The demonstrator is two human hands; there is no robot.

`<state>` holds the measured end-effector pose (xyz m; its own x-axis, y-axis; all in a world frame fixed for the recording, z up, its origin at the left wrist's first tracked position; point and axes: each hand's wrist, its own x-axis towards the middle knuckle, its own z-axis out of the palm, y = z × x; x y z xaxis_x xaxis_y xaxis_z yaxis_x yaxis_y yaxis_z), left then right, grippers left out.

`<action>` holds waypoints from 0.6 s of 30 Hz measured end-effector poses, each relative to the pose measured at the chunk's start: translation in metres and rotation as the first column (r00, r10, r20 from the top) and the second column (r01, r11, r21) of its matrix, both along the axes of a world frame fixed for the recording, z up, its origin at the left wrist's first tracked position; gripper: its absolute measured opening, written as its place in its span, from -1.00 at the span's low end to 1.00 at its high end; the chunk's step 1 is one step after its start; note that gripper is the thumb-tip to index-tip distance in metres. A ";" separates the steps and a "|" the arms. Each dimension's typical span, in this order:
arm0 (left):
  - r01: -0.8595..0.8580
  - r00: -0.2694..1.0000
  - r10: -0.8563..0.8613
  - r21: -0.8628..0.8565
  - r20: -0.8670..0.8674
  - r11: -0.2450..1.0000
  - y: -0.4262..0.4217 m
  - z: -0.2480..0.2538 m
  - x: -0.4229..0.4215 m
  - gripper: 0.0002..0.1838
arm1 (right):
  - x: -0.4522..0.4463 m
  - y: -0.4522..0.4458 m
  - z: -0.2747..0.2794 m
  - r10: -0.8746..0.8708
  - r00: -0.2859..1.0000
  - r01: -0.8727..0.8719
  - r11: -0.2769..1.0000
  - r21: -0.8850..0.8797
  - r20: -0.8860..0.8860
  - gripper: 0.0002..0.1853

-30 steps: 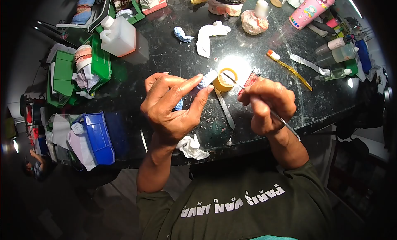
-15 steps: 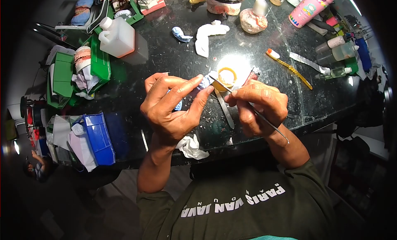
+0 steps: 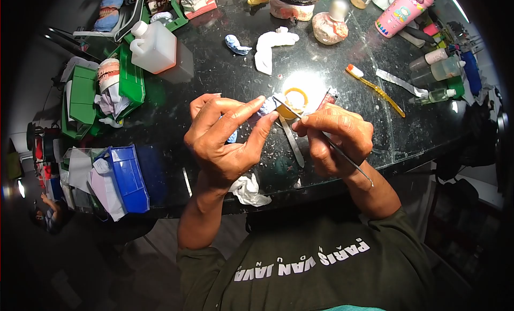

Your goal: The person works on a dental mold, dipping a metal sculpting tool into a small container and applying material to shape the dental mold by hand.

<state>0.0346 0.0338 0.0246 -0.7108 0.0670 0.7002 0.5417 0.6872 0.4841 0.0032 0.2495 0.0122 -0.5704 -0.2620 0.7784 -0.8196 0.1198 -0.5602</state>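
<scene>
My left hand (image 3: 227, 134) pinches a small pale-blue moulded piece (image 3: 267, 106) between thumb and forefinger; the fingers partly hide it. My right hand (image 3: 340, 137) grips a thin metal dental instrument (image 3: 352, 165) like a pen. One tip points at the blue piece under the bright light; whether it touches I cannot tell. The other end sticks out past the wrist. Just beyond the fingertips stands a small yellow-orange cup (image 3: 288, 112) with pale stuff in it. Between the hands a flat metal strip (image 3: 292, 145) lies on the table. More blue material (image 3: 232, 137) shows behind my left hand.
On the dark table (image 3: 369, 118) are white crumbs, crumpled tissue (image 3: 249, 191), a bent white piece (image 3: 266, 49), another blue piece (image 3: 236, 45) and a yellow toothbrush (image 3: 377, 91). A jug (image 3: 153, 47), green bins (image 3: 131, 78) and a blue bin (image 3: 128, 177) stand left. A pink tumbler (image 3: 402, 13) is at upper right.
The scene has shifted very slightly in view. Both hands keep their hold, and the instrument tip has moved barely, if at all, against the blue piece.
</scene>
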 end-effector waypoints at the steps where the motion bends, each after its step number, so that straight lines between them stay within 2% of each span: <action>1: 0.001 1.000 -0.001 -0.001 -0.003 1.000 0.000 0.000 0.000 -0.65 | 0.000 -0.001 -0.001 0.003 1.000 -0.004 1.000 -0.024 -0.013 -0.76; 3: 0.006 1.000 -0.006 -0.003 -0.008 1.000 0.000 0.000 0.000 -0.65 | 0.000 -0.002 -0.003 0.007 0.999 -0.009 0.997 -0.070 -0.037 -0.78; 6: -0.005 1.000 0.005 0.000 -0.013 1.000 0.000 0.000 -0.001 -0.65 | 0.006 0.001 -0.002 -0.004 0.994 0.025 0.980 -0.196 0.108 -0.83; 7: -0.010 1.000 0.010 0.004 -0.011 1.000 0.000 -0.001 -0.001 -0.65 | 0.007 0.005 0.001 -0.058 0.977 0.094 0.981 -0.169 0.204 -0.88; 10: -0.020 1.000 0.020 0.011 -0.001 1.000 -0.001 -0.002 -0.001 -0.65 | 0.002 0.011 0.005 -0.151 0.857 0.213 0.974 -0.073 0.492 -0.85; 13: -0.016 1.000 0.015 0.013 0.008 1.000 -0.001 -0.002 -0.001 -0.65 | -0.002 0.010 0.006 -0.183 0.768 0.246 0.969 -0.020 0.613 -0.80; 18: -0.007 1.000 0.007 0.026 0.002 1.000 -0.002 -0.004 -0.002 -0.64 | -0.006 0.008 0.002 -0.209 0.752 0.228 0.972 0.052 0.625 -0.76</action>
<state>0.0330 0.0316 0.0207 -0.7127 0.0442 0.7001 0.5360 0.6781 0.5029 -0.0025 0.2575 0.0140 -0.9702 -0.0550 0.2358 -0.2421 0.2303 -0.9425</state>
